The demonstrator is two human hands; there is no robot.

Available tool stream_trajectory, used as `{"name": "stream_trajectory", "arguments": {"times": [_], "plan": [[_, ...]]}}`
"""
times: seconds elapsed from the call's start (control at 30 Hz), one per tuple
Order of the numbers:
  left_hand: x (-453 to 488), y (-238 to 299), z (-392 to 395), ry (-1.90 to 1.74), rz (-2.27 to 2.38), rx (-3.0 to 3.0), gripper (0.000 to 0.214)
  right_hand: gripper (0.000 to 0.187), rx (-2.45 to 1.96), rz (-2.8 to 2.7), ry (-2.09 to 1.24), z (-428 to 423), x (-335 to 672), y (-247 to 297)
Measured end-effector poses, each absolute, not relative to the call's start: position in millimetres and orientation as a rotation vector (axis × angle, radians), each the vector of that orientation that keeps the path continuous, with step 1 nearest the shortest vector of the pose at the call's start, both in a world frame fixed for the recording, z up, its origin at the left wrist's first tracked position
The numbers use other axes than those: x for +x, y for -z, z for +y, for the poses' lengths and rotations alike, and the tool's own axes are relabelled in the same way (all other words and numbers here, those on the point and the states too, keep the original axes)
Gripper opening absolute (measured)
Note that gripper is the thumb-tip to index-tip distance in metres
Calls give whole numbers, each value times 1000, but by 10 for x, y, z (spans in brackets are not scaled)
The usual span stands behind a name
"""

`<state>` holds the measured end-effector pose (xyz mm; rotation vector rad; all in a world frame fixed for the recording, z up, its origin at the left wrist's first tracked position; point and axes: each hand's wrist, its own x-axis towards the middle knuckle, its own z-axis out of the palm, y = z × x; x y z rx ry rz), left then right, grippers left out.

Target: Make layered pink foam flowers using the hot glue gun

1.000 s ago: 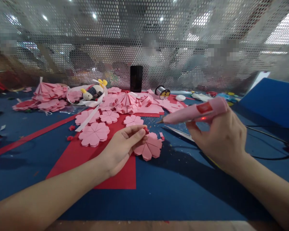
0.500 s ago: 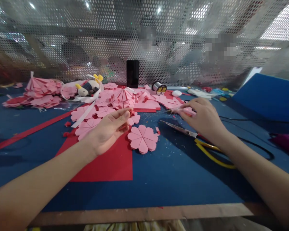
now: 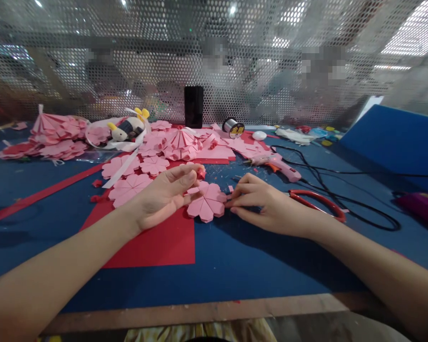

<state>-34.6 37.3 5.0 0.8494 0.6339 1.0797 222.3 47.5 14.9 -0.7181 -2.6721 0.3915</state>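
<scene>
Between the thumb and index finger of my left hand (image 3: 169,194) is a small folded red paper piece (image 3: 201,174). Below it lies a pink eight-petalled paper flower (image 3: 207,203), flat on the blue table. The fingertips of my right hand (image 3: 260,204) are drawn together at the flower's right edge. A pink glue gun (image 3: 276,164) with an orange trigger rests on its side beyond my right hand. The scissors are mostly covered by my right hand and forearm; a red handle loop (image 3: 319,205) shows.
Red paper (image 3: 157,244) lies under my left forearm. More pink flowers (image 3: 131,187) and folded pink paper pieces (image 3: 180,145) are heaped behind it. A wire spool (image 3: 233,127), black phone (image 3: 193,107) and plush toy (image 3: 126,129) stand farther back. A black cable (image 3: 364,213) loops at right.
My right hand has let go of the glue gun, now lying on the table, and has come nearer and left to the pink flower. My left hand still holds the red piece.
</scene>
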Motion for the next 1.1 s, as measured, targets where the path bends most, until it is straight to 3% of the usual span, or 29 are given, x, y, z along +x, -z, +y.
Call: {"name": "stream_trajectory", "arguments": {"times": [0.27,0.6,0.87,1.1], "plan": [[-300,-2,350,-1025,576,760,17,36,-753,-2688,-337,449,2101,-99],[-304,31,362,-1013,601,784,14,15,-960,-2447,25,704,2250,29],[-280,45,363,-1056,581,710,12,22,-1135,-2539,-237,742,2055,-12],[-265,41,345,-1096,596,680,9,15,-1280,-2655,-345,828,1948,-152]]}}
